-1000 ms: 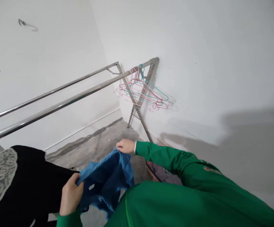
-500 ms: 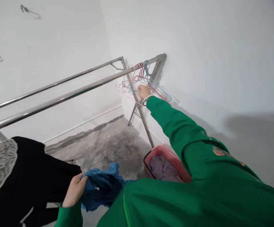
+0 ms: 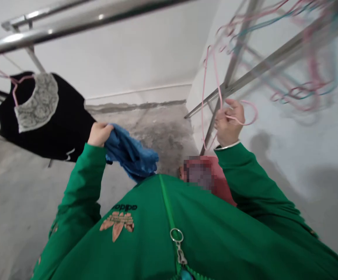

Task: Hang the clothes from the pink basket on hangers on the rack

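My left hand (image 3: 98, 133) grips a crumpled blue garment (image 3: 130, 153) that hangs down in front of my green jacket. My right hand (image 3: 229, 123) is closed around a thin pink wire hanger (image 3: 212, 77), held just below the sloping steel leg of the drying rack (image 3: 262, 64). Several more pink and teal hangers (image 3: 303, 89) dangle blurred from the rack at upper right. A black garment with a lace collar (image 3: 40, 112) hangs on a pink hanger at left, beside my left hand.
Two steel rails (image 3: 55, 27) of the rack run across the top. A red laundry basket (image 3: 218, 182) stands on the grey concrete floor (image 3: 8, 202) below my right arm, partly blurred. White walls meet in a corner behind the rack.
My right hand has pulled a pink hanger off the bunch and brought it back toward me. The left hand has lifted the blue garment higher. My view has tilted down and swung left.
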Demonstrator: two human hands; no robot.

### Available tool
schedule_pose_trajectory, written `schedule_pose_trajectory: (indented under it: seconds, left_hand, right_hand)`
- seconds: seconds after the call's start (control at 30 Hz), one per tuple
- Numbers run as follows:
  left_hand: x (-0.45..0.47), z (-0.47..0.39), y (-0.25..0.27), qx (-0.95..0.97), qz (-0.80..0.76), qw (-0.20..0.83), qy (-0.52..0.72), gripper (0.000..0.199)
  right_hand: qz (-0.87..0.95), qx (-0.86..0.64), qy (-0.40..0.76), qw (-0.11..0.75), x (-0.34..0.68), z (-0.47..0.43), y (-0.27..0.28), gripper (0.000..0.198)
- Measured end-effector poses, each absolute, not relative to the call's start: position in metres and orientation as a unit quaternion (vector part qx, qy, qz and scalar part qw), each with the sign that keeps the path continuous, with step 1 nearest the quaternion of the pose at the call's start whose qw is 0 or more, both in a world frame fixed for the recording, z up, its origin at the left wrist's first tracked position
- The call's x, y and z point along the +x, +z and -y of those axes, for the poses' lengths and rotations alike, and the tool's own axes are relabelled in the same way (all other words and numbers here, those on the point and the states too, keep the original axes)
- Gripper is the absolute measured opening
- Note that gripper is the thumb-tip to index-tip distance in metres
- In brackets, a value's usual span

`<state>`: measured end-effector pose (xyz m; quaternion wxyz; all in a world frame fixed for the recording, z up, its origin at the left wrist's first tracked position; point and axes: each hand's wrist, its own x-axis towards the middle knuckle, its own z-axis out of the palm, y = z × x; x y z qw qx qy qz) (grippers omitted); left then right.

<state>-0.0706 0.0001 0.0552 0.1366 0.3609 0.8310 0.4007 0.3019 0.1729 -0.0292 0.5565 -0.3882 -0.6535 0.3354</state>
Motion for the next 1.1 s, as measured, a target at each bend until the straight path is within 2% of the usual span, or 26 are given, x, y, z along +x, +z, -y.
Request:
schedule_pose_trajectory:
  seconds: [0.1,0.2,0.3,0.43,0.57,0.73,0.87,1.0,1.1]
  left_hand:
    - [-0.089,-0.014,0.055,0.402,-0.846,0.090,0.338,0.033]
    - [-0.087,-0.023,0.061,0.476,-0.841,0.042,0.253,0.040]
    - [-0.075,-0.026,0.065,0.509,-0.837,0.009,0.202,0.037]
    - [-0.058,-0.028,0.061,0.534,-0.831,-0.003,0.158,0.032]
    - [-0.030,-0.032,0.043,0.592,-0.785,-0.005,0.183,0.027]
    - [0.013,-0.031,0.017,0.717,-0.666,0.031,0.203,0.015]
    - [0.020,-0.027,0.020,0.750,-0.641,-0.023,0.162,0.017]
    - [0.015,-0.027,0.029,0.749,-0.646,-0.069,0.130,0.013]
    - [0.011,-0.030,0.032,0.722,-0.675,-0.021,0.150,0.010]
  right_hand:
    - [0.622,-0.387,0.392,0.556,0.291,-0.119,-0.030,0.031]
    - [0.697,-0.330,0.456,0.444,0.284,-0.077,-0.015,0.023]
    - [0.767,-0.266,0.448,0.374,0.274,-0.054,-0.005,0.018]
    - [0.802,-0.228,0.440,0.334,0.246,-0.052,-0.014,0.023]
    - [0.819,-0.229,0.432,0.298,0.201,-0.060,-0.033,0.027]
    - [0.777,-0.264,0.488,0.298,0.152,-0.077,-0.045,0.022]
    - [0.752,-0.231,0.507,0.352,0.158,-0.101,-0.035,0.021]
    - [0.792,-0.207,0.458,0.346,0.181,-0.117,-0.008,0.016]
    - [0.796,-0.257,0.337,0.433,0.197,-0.117,0.004,0.011]
